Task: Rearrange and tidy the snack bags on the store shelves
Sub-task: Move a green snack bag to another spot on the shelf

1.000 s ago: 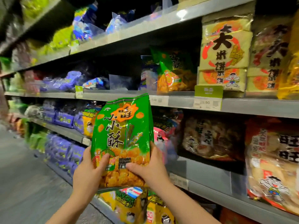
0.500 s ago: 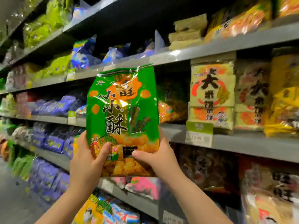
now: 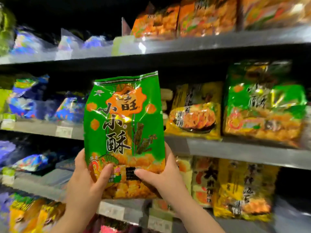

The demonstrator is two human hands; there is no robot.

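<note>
I hold a green snack bag (image 3: 123,125) with an orange badge and black characters upright in front of the shelves. My left hand (image 3: 85,185) grips its lower left corner, thumb on the front. My right hand (image 3: 165,177) grips its lower right corner, thumb across the front. The bag's top reaches the dark gap under an upper shelf (image 3: 218,42). A matching green bag (image 3: 264,105) stands on the middle shelf (image 3: 235,147) at the right.
A yellow snack bag (image 3: 193,111) stands on the middle shelf just right of my bag. Blue bags (image 3: 70,108) lie to the left. Orange bags (image 3: 185,15) fill the top shelf. Yellow and orange bags (image 3: 242,189) sit on the lower shelf.
Both hands have lifted the green bag from the lower shelves up to the level of the higher ones. My view has tilted up and shifted right along the shelves.
</note>
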